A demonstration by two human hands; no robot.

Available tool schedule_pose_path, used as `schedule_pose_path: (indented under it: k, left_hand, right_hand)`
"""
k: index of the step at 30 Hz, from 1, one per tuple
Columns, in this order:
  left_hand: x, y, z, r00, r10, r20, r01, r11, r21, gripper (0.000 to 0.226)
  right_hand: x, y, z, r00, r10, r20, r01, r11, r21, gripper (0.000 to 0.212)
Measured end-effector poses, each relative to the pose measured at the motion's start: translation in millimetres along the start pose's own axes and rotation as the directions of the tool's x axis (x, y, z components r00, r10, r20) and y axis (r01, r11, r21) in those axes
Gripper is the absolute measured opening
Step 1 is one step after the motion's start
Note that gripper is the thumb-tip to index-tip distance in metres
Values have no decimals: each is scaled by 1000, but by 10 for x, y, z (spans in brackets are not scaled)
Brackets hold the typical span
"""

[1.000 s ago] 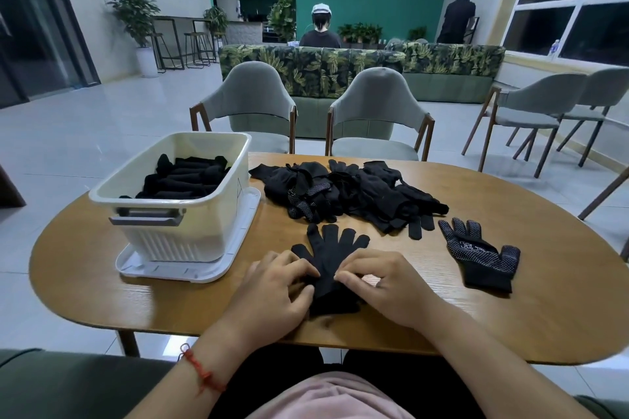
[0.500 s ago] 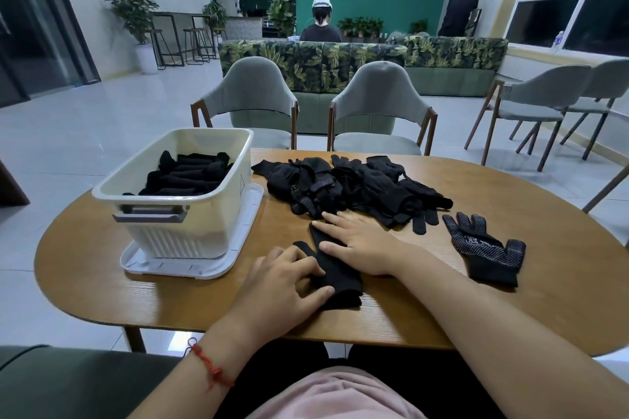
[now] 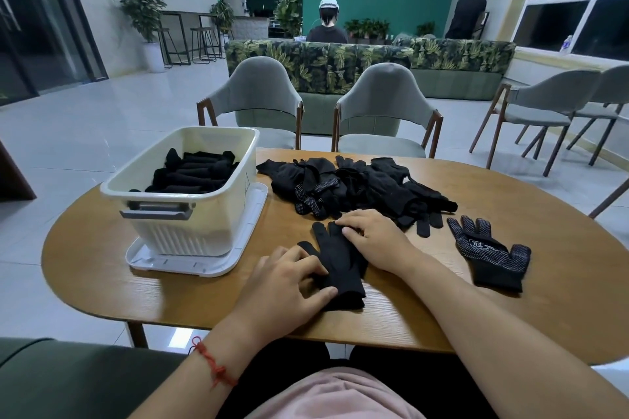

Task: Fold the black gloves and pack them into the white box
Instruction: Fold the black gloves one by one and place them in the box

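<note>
A black glove [image 3: 338,262] lies flat on the wooden table [image 3: 102,248] in front of me, folded narrow, fingers pointing away. My left hand [image 3: 289,286] presses on its cuff end at the near left. My right hand [image 3: 374,238] lies over its finger end with fingertips pinching the fabric. A loose pile of black gloves [image 3: 357,187] sits just beyond. One dotted black glove [image 3: 486,253] lies alone at the right. The white box [image 3: 190,214] stands at the left on its lid, with folded black gloves [image 3: 194,173] inside.
The box's white lid [image 3: 190,262] sticks out under it toward me. Two grey chairs [image 3: 384,112] stand at the table's far edge, more chairs at the right. A patterned sofa and two people with their backs turned are far behind.
My right hand moved from the cuff up to the glove's finger end. The spread glove became a narrow strip. My left hand stayed at the cuff.
</note>
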State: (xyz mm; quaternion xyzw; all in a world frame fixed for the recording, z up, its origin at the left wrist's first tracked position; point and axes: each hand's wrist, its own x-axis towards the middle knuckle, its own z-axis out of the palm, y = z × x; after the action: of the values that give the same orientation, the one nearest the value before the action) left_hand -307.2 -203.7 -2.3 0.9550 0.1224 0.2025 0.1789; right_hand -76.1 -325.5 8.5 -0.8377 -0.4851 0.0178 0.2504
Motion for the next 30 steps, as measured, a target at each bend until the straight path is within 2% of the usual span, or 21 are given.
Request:
schedule_pose_path:
  k: [3,5,6,8,10,13,18,21,26,30]
  left_hand:
    - [-15,22,-15,1000,7,6,-7,1000,9,42]
    - [-32,44,-40,1000,20,-14,-20,1000,-5,30]
    - [-42,44,-55,1000,13,-16,-14,999,-36,23]
    - [-63,42,-99,999,-36,5,37,990,-136,25]
    - [-64,19,-131,999,-39,36,45,984,-173,30]
    - [-64,27,-137,997,-39,63,48,990,-136,35]
    - [-70,44,-142,998,-18,63,25,993,-114,36]
    - [-48,50,-131,996,56,66,-51,997,-64,29]
    - [-33,24,-99,996,59,72,-56,998,-43,27]
    - [-37,17,-83,996,61,63,-59,997,-43,25]
  right_hand:
    - [-4,20,22,999,-9,-33,10,1000,12,29]
    - [-49,10,19,992,-38,-118,44,998,42,23]
    - [-101,-9,3,984,-59,-167,72,995,72,18]
    - [-256,-65,-63,976,-92,-200,127,976,174,9]
    - [-468,-139,-147,981,-147,-130,179,942,285,6]
    - [-779,-219,-229,970,-241,-19,230,894,385,4]
    - [-934,-217,-141,934,-356,-21,350,905,243,8]
    - [-923,-208,-115,937,-346,-44,345,904,252,4]
    - [-943,-217,-124,940,-335,-61,338,894,296,4]
    - [-940,-225,-152,922,-387,-21,379,888,261,12]
